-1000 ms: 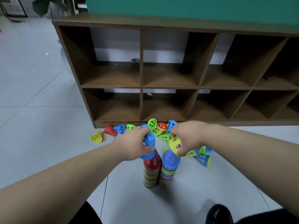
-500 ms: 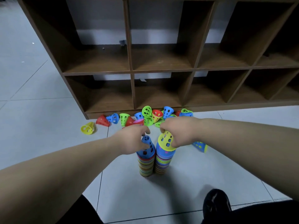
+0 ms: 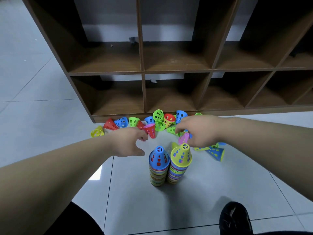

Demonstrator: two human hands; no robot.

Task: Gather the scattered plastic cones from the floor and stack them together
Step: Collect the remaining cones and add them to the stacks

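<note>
Two stacks of perforated plastic cones stand side by side on the floor: a left stack (image 3: 158,168) topped by a blue cone and a right stack (image 3: 179,162) topped by a yellow cone. My left hand (image 3: 128,143) hovers open beyond the left stack, fingers near a pink cone (image 3: 150,130). My right hand (image 3: 199,131) reaches over loose cones, fingers spread above a magenta cone (image 3: 183,138). Several red, blue, green and yellow cones (image 3: 159,119) lie scattered along the shelf base.
A brown wooden cubby shelf (image 3: 144,72) stands right behind the cones. A yellow cone (image 3: 97,132) lies far left, a blue one (image 3: 216,152) at right. My black shoe (image 3: 234,217) is on the grey tiles near the bottom.
Both hands have let go of the blue and yellow cones, which now top the two stacks, and have moved forward toward the loose cones. The view has tilted down.
</note>
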